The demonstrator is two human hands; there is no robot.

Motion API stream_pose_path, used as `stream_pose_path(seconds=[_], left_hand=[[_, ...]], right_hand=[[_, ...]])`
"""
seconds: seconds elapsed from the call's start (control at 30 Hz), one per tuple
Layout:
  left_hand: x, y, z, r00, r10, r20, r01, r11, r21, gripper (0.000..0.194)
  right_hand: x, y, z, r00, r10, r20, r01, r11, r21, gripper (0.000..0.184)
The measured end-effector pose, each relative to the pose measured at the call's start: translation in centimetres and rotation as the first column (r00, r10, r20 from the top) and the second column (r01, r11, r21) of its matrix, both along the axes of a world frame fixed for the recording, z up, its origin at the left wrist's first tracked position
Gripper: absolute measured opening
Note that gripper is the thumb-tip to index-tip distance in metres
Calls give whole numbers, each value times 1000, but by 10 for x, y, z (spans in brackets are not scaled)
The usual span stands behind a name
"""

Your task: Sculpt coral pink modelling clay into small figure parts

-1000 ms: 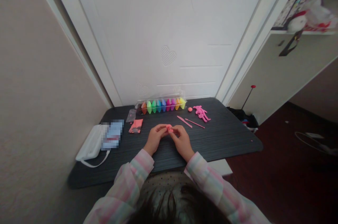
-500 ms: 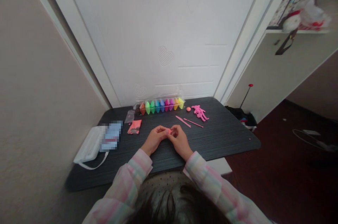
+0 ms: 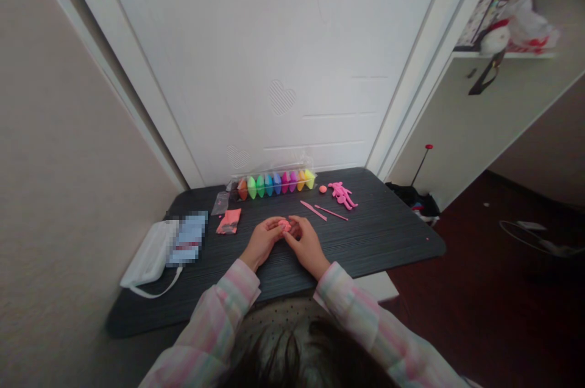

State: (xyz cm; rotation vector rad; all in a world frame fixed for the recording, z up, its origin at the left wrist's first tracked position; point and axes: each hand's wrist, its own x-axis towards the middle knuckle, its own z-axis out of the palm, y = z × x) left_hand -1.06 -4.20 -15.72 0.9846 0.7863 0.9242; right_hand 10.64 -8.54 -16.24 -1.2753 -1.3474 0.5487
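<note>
Between my fingertips is a small lump of coral-pink modelling clay (image 3: 284,225). My left hand (image 3: 262,242) is closed on it from the left, and my right hand (image 3: 307,246) pinches it from the right. Left of my hands lies a coral clay packet (image 3: 229,221), with a clear plastic wrapper (image 3: 220,203) just behind it. Two pink modelling tools, a flat knife (image 3: 313,210) and a thin stick (image 3: 331,212), rest beyond my right hand. Farther back sit a coral clay ball (image 3: 322,189) and a pink figure-shaped piece (image 3: 342,195).
A clear pack of clay in several colours (image 3: 276,184) stands at the back of the dark table (image 3: 375,236). At the left lie a white strapped case (image 3: 150,254) and a blurred-out blue item (image 3: 187,239). A white door (image 3: 256,41) rises behind.
Both hands keep hold of the clay while the fingers shift around it and the lump turns. The whole view has swung slightly, so everything sits a little farther left.
</note>
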Motion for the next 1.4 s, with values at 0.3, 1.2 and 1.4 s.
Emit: stream_pose_path(seconds=[0.3,1.2,1.4], left_hand=[[1,-3,6,994,-1,107,5,999,-32,19],[3,-2,3,997,37,-61,-36,999,24,28],[1,-1,3,1000,6,-10,-6,999,-32,25]], right_hand=[[5,-1,1,996,-29,79,33,998,-51,13],[4,-3,4,998,48,32,-39,971,-235,25],[9,-1,1,1000,15,-25,-19,982,-188,28]])
